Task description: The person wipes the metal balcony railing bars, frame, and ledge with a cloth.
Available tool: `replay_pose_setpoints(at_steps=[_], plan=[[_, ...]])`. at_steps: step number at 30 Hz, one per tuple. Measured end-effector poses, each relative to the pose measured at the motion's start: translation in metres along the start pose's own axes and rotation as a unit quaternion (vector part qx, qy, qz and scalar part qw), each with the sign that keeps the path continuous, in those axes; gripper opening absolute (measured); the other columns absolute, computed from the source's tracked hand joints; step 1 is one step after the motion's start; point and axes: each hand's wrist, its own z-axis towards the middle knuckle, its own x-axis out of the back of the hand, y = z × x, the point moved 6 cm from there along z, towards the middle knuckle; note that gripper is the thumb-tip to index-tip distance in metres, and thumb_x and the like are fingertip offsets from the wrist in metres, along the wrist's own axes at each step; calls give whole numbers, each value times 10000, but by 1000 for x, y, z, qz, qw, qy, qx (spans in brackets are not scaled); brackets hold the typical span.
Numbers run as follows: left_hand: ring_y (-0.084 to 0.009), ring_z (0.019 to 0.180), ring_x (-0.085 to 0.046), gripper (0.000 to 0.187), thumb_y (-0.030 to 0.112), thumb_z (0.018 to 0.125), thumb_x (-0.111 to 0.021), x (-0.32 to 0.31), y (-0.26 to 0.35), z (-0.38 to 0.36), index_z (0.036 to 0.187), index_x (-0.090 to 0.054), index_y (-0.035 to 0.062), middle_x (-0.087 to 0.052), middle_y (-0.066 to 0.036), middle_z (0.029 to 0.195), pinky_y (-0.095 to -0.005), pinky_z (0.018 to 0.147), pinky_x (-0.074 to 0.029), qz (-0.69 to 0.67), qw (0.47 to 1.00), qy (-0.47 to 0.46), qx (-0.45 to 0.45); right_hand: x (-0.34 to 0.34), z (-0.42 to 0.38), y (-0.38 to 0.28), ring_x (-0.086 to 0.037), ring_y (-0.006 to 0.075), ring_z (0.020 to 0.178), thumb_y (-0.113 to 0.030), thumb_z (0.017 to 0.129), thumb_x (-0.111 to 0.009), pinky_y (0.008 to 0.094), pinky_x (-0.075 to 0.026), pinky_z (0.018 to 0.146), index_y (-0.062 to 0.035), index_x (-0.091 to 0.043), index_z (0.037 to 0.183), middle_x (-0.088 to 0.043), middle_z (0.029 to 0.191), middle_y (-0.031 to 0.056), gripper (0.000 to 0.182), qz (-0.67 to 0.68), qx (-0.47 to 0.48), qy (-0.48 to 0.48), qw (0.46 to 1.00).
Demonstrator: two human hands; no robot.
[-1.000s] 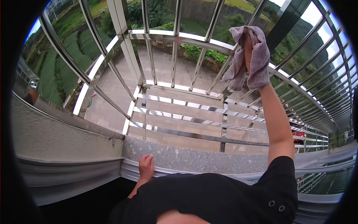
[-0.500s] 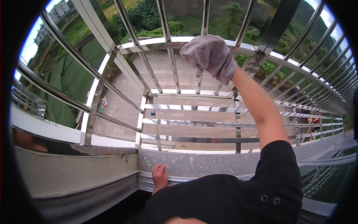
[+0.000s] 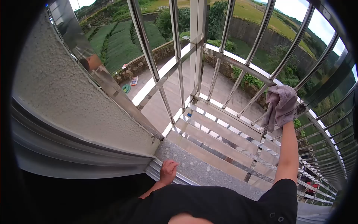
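Reaching out at arm's length, your right hand (image 3: 284, 112) is wrapped inside a grey cloth (image 3: 279, 105), fingers closed around the fabric so that the hand itself is almost wholly covered. The cloth is pressed against the horizontal rail (image 3: 238, 63) of the stainless steel window guard, at the spot where a slanted bar (image 3: 283, 63) meets that rail, and a loose fold of it hangs down on the left side of your wrist.

Your left hand (image 3: 168, 171) sits low, fingers curled loosely, holding nothing and resting on the speckled stone sill (image 3: 201, 170) right at its inner edge, beside the ribbed metal window track (image 3: 156, 170).

No brand, label or writing can be read anywhere; the cloth is plain and the steel carries no visible marks.

You are leaning out of an opening in a rough, grey rendered wall (image 3: 56, 97). Beyond the sill, flat steel slats (image 3: 223, 138) form the floor of the guard, with polished upright bars (image 3: 143, 41) rising around them and a square corner post (image 3: 197, 33) at the far side. Far below lies a paved courtyard (image 3: 167, 93) with a low stone wall, then green terraced fields and shrubs. Your black sleeve (image 3: 283, 203) fills the bottom of the view.
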Motion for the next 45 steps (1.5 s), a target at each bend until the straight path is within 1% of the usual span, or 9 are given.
replay_pose_setpoints(at_steps=[16, 22, 25, 26, 32, 34, 38, 42, 45], plan=[[-351, 810, -604, 209, 101, 735, -709, 17, 2, -39, 940, -670, 118, -641, -124, 960, -415, 703, -502, -215, 959, 175, 56, 28, -1, -9, -614, 283, 687, -191, 633, -595, 332, -496, 646, -106, -666, 656, -617, 699, 112, 113, -11, -80, 37, 996], [-290, 759, -634, 164, 137, 783, -703, 16, -2, -63, 944, -678, 123, -646, -110, 820, -373, 631, -506, 75, 978, 194, -6, 24, -18, 0, -608, 286, 658, -206, 626, -604, 333, -493, 632, -117, -661, 637, -616, 661, 105, 107, 13, -109, 99, 989], [-263, 657, -636, 165, 177, 839, -668, 31, 9, -66, 995, -683, 124, -647, -125, 738, -379, 591, -498, -113, 946, 45, 300, 17, -22, 7, -610, 280, 654, -189, 625, -601, 336, -493, 647, -119, -651, 625, -611, 656, 108, 86, 15, -130, 119, 984], [-237, 578, -617, 188, 197, 869, -639, 37, 9, -67, 1038, -681, 127, -647, -133, 701, -379, 562, -490, -41, 986, 94, 134, 20, -17, 5, -612, 227, 606, -162, 708, -581, 302, -493, 590, -79, -642, 667, -610, 632, 99, 111, 22, -118, 107, 987], [-260, 601, -614, 189, 179, 869, -634, 31, -2, -49, 1045, -681, 130, -640, -141, 708, -386, 587, -493, -55, 992, 92, 61, 56, 22, -61, -586, 143, 545, -94, 899, -455, 227, -468, 480, 17, -597, 801, -608, 660, 84, 205, 335, -188, 208, 900], [-264, 645, -626, 188, 167, 889, -600, 31, 3, -22, 1056, -679, 132, -631, -144, 726, -372, 597, -491, -83, 988, 96, -86, 41, 30, -66, -593, 151, 563, -123, 914, -476, 231, -481, 527, 23, -591, 863, -620, 716, 91, 192, 433, -181, 204, 859], [-299, 723, -644, 207, 173, 911, -561, 60, 46, 20, 1076, -668, 107, -640, -182, 796, -376, 633, -499, -122, 990, 57, -49, 17, 23, -49, -579, 181, 902, -259, 984, -421, 306, -460, 826, -20, -589, 982, -613, 953, 76, 292, 303, -169, 166, 923], [-318, 822, -657, 208, 133, 900, -568, 90, 87, 48, 1057, -665, 36, -670, -185, 943, -371, 702, -509, -184, 975, 56, -114, -8, 15, -19, -542, 197, 902, -105, 883, -475, 301, -444, 837, -56, -586, 1051, -583, 1020, 47, 208, 640, -222, 207, 706], [-317, 864, -659, 205, 111, 895, -565, 113, 119, 56, 1047, -659, 10, -673, -184, 960, -373, 728, -512, -191, 964, 74, -167, 9, 6, -11, -512, 238, 962, 2, 797, -533, 330, -416, 865, -56, -596, 1026, -563, 1029, 75, 244, 586, -182, 240, 752]])
